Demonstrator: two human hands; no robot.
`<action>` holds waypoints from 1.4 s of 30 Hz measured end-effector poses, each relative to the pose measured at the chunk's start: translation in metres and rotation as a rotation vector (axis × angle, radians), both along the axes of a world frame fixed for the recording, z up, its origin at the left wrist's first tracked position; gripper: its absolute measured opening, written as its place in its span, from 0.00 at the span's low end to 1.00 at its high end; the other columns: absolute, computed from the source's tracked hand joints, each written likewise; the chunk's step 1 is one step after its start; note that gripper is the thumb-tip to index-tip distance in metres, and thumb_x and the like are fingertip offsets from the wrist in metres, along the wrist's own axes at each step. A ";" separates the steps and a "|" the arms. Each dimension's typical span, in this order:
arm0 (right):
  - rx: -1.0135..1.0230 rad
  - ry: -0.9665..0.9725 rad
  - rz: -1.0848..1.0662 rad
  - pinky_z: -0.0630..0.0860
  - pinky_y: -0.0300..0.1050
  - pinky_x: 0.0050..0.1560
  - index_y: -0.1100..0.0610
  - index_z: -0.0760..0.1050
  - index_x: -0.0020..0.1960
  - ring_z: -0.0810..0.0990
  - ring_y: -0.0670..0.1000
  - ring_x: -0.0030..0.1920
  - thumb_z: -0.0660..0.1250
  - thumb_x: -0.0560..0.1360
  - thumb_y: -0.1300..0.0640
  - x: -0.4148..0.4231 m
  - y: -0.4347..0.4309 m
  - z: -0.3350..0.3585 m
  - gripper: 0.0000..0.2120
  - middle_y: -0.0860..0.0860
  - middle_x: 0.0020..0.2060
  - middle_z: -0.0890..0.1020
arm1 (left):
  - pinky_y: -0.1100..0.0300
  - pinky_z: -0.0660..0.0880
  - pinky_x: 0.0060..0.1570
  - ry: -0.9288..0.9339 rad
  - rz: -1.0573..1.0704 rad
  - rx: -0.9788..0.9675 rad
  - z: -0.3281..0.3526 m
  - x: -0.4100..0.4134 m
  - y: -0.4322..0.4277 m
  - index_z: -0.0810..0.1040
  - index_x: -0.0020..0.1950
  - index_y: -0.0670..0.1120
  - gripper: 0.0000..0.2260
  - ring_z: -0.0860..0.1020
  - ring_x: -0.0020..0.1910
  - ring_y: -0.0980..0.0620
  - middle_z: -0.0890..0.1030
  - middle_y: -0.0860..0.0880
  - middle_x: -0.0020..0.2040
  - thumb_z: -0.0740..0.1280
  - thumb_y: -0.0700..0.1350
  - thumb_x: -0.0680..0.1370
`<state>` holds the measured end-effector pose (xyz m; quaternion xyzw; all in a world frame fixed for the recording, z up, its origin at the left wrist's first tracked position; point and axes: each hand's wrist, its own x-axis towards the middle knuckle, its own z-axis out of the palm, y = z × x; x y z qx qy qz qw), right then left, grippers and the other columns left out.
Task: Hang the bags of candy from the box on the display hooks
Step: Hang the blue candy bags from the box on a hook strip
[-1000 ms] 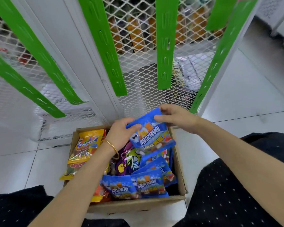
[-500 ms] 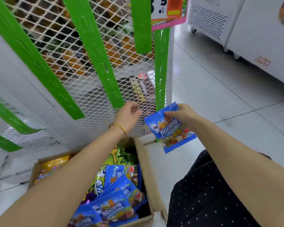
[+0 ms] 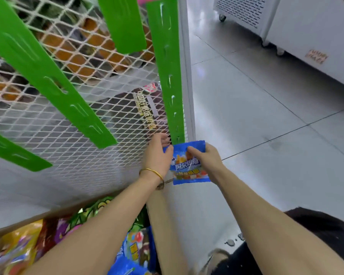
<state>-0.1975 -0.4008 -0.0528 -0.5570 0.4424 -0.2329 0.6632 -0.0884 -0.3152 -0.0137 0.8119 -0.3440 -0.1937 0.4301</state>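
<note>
1. Right hand point(image 3: 209, 161) pinches the blue candy bag point(image 3: 189, 165) at its top right, thumb across the front. Left hand point(image 3: 157, 155) sets its thumb on the top left corner, with its fingers curled against the white mesh panel point(image 3: 77, 155).
2. Bag: blue, white lettering, coloured sweets printed low. Held upright just under the lower end of the rightmost green strip point(image 3: 167, 76), above and right of the box point(image 3: 163, 235).
3. Versus 0.5 s ago: left hand was apart from the bag and now touches it; the bag is closer to the strip.
</note>
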 end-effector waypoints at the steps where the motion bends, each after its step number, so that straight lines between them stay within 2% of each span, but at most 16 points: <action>1: 0.008 -0.025 -0.020 0.77 0.45 0.40 0.58 0.76 0.39 0.78 0.50 0.34 0.67 0.74 0.64 0.004 0.000 -0.003 0.05 0.54 0.33 0.80 | 0.63 0.70 0.56 -0.028 0.016 -0.013 -0.003 -0.001 0.000 0.70 0.60 0.40 0.12 0.75 0.53 0.54 0.77 0.46 0.56 0.62 0.35 0.77; 6: -0.013 -0.080 -0.069 0.76 0.37 0.33 0.55 0.76 0.39 0.79 0.44 0.29 0.68 0.74 0.63 0.012 0.000 -0.007 0.07 0.50 0.32 0.80 | 0.65 0.69 0.53 -0.052 0.042 -0.040 -0.012 -0.007 -0.002 0.71 0.60 0.44 0.13 0.74 0.55 0.56 0.77 0.51 0.55 0.62 0.36 0.77; 11: 0.015 -0.109 -0.074 0.78 0.40 0.34 0.57 0.76 0.41 0.80 0.46 0.31 0.68 0.74 0.63 0.011 0.001 -0.009 0.04 0.53 0.34 0.81 | 0.54 0.74 0.55 -0.036 0.096 -0.072 -0.016 -0.008 -0.007 0.74 0.57 0.44 0.11 0.77 0.52 0.51 0.78 0.50 0.49 0.65 0.38 0.75; 14: 0.024 -0.115 -0.042 0.79 0.43 0.38 0.59 0.77 0.44 0.81 0.49 0.34 0.69 0.73 0.62 0.009 0.002 -0.011 0.01 0.54 0.36 0.81 | 0.54 0.73 0.46 -0.086 0.036 0.002 -0.019 -0.002 -0.011 0.77 0.46 0.46 0.02 0.77 0.45 0.48 0.79 0.48 0.43 0.66 0.43 0.75; 16: 0.020 -0.095 -0.029 0.80 0.44 0.38 0.60 0.77 0.46 0.81 0.49 0.34 0.69 0.73 0.60 0.008 0.004 -0.012 0.04 0.54 0.36 0.82 | 0.57 0.65 0.38 -0.178 0.002 0.089 -0.021 0.002 -0.012 0.72 0.35 0.48 0.11 0.74 0.41 0.45 0.74 0.47 0.37 0.64 0.47 0.76; 19: 0.017 -0.088 -0.031 0.80 0.47 0.41 0.62 0.76 0.49 0.81 0.52 0.37 0.68 0.74 0.59 0.008 0.008 -0.012 0.07 0.56 0.39 0.82 | 0.55 0.62 0.37 -0.252 0.000 0.212 -0.016 0.004 -0.013 0.62 0.29 0.50 0.19 0.73 0.42 0.42 0.71 0.45 0.36 0.61 0.50 0.78; 21: -0.010 -0.089 -0.047 0.79 0.48 0.42 0.63 0.76 0.50 0.81 0.53 0.38 0.68 0.74 0.58 0.009 0.012 -0.012 0.08 0.58 0.41 0.81 | 0.51 0.67 0.43 -0.300 -0.003 0.307 -0.010 0.002 -0.014 0.65 0.31 0.47 0.18 0.74 0.48 0.39 0.75 0.40 0.43 0.58 0.52 0.79; 24: -0.061 -0.083 -0.103 0.80 0.47 0.43 0.62 0.76 0.51 0.82 0.55 0.41 0.68 0.75 0.57 0.010 0.016 -0.012 0.08 0.61 0.45 0.81 | 0.46 0.67 0.58 -0.282 -0.022 0.458 -0.003 -0.001 -0.017 0.75 0.49 0.44 0.16 0.70 0.59 0.38 0.74 0.40 0.58 0.54 0.54 0.80; 26: -0.113 -0.077 -0.138 0.80 0.53 0.47 0.59 0.76 0.48 0.82 0.58 0.44 0.67 0.75 0.56 0.013 0.017 -0.010 0.06 0.62 0.46 0.81 | 0.44 0.66 0.61 -0.247 -0.042 0.509 -0.002 0.000 -0.018 0.75 0.51 0.46 0.16 0.69 0.61 0.39 0.73 0.41 0.59 0.53 0.55 0.81; 28: -0.205 -0.041 -0.145 0.78 0.58 0.50 0.50 0.76 0.43 0.81 0.58 0.46 0.67 0.75 0.54 0.017 0.017 -0.005 0.03 0.60 0.45 0.80 | 0.43 0.67 0.60 -0.177 -0.063 0.490 -0.005 0.005 -0.020 0.71 0.41 0.47 0.15 0.72 0.58 0.39 0.76 0.41 0.56 0.53 0.55 0.80; 29: -0.259 0.001 -0.136 0.77 0.59 0.50 0.45 0.74 0.40 0.80 0.58 0.46 0.66 0.75 0.54 0.018 0.017 -0.002 0.07 0.58 0.44 0.80 | 0.42 0.68 0.59 -0.124 -0.074 0.471 -0.006 0.009 -0.021 0.68 0.37 0.48 0.16 0.73 0.57 0.38 0.77 0.41 0.53 0.53 0.54 0.80; 31: -0.320 0.062 -0.096 0.76 0.60 0.51 0.43 0.71 0.36 0.80 0.57 0.47 0.65 0.76 0.53 0.020 0.017 -0.001 0.10 0.57 0.44 0.80 | 0.44 0.70 0.57 -0.024 -0.085 0.430 -0.006 0.014 -0.022 0.67 0.34 0.49 0.17 0.74 0.53 0.39 0.78 0.40 0.49 0.54 0.53 0.80; 33: -0.305 0.089 -0.080 0.76 0.61 0.51 0.43 0.72 0.36 0.80 0.57 0.46 0.65 0.75 0.52 0.022 0.019 -0.001 0.10 0.56 0.43 0.81 | 0.47 0.71 0.54 0.059 -0.089 0.391 -0.004 0.015 -0.021 0.67 0.34 0.48 0.16 0.75 0.49 0.40 0.77 0.40 0.45 0.55 0.51 0.80; 36: -0.249 0.081 -0.087 0.76 0.59 0.51 0.47 0.72 0.35 0.80 0.58 0.46 0.65 0.75 0.53 0.024 0.018 -0.001 0.10 0.58 0.43 0.81 | 0.48 0.73 0.52 0.127 -0.096 0.343 -0.003 0.017 -0.021 0.69 0.35 0.47 0.15 0.77 0.46 0.41 0.78 0.39 0.44 0.56 0.50 0.80; 39: -0.205 0.104 -0.070 0.76 0.58 0.51 0.51 0.70 0.35 0.79 0.61 0.47 0.63 0.77 0.56 0.021 0.019 -0.005 0.12 0.62 0.44 0.80 | 0.51 0.70 0.45 0.123 -0.116 0.331 -0.003 0.018 -0.020 0.67 0.34 0.47 0.16 0.72 0.41 0.45 0.73 0.44 0.37 0.56 0.50 0.81; 42: -0.223 0.123 -0.022 0.75 0.60 0.51 0.48 0.71 0.35 0.80 0.60 0.46 0.62 0.78 0.56 0.018 0.023 -0.014 0.12 0.62 0.43 0.81 | 0.54 0.66 0.41 0.053 -0.138 0.338 -0.005 0.018 -0.016 0.65 0.34 0.47 0.17 0.70 0.37 0.46 0.70 0.47 0.33 0.55 0.50 0.81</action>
